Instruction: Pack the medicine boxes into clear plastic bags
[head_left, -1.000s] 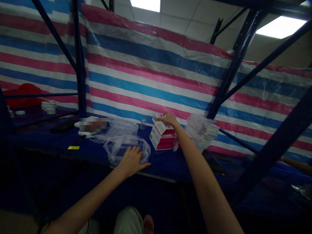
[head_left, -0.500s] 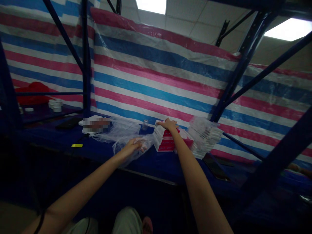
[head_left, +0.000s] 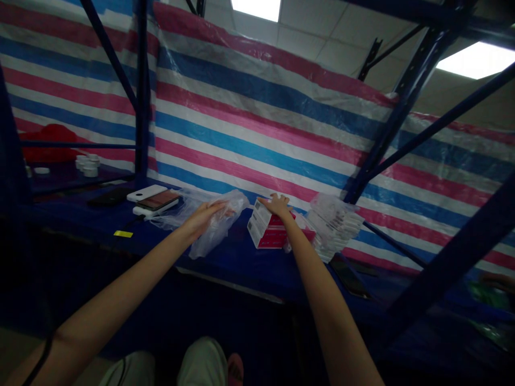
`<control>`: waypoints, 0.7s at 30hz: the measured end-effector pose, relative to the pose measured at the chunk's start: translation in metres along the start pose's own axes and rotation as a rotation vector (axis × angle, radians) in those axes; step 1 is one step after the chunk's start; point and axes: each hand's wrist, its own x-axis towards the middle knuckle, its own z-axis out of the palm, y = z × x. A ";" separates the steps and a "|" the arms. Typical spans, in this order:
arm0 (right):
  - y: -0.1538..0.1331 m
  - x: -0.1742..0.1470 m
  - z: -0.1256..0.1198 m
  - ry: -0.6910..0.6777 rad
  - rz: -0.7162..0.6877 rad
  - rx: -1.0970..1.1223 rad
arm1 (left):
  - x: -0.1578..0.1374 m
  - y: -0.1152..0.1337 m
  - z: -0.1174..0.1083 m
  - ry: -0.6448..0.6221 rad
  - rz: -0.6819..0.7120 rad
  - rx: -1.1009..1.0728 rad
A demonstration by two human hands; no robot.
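My left hand (head_left: pixel 206 215) is closed on a crumpled clear plastic bag (head_left: pixel 213 236), held just above the blue tabletop. Some of its fingers show through the film. My right hand (head_left: pixel 278 206) rests with spread fingers on top of a small stack of white and pink boxes (head_left: pixel 274 239). Part of that stack is hidden behind my right forearm. Just right of the boxes stands a pile of white packs (head_left: pixel 336 230) with clear plastic over it.
Left of the bag, a phone (head_left: pixel 159 200) lies on white devices beside a yellow label (head_left: pixel 123 234). A dark phone (head_left: pixel 350 277) lies at right. White jars (head_left: pixel 89 166) stand far left. Blue posts (head_left: pixel 142 96) and a striped sheet (head_left: pixel 257 128) bound the table (head_left: pixel 237 273).
My left hand has moved up and left with the bag, away from the boxes. The small clear jar behind is now hidden by the bag. My right hand stays on the boxes.
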 end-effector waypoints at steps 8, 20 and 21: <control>-0.029 -0.103 -0.018 0.088 -0.638 0.655 | -0.004 0.015 0.009 -0.078 0.028 -0.119; -0.042 -0.101 -0.001 0.060 -0.445 1.043 | -0.024 0.025 0.008 -0.249 0.004 -0.125; -0.043 -0.101 0.001 0.047 -0.442 1.068 | -0.024 0.024 0.008 -0.253 0.003 -0.118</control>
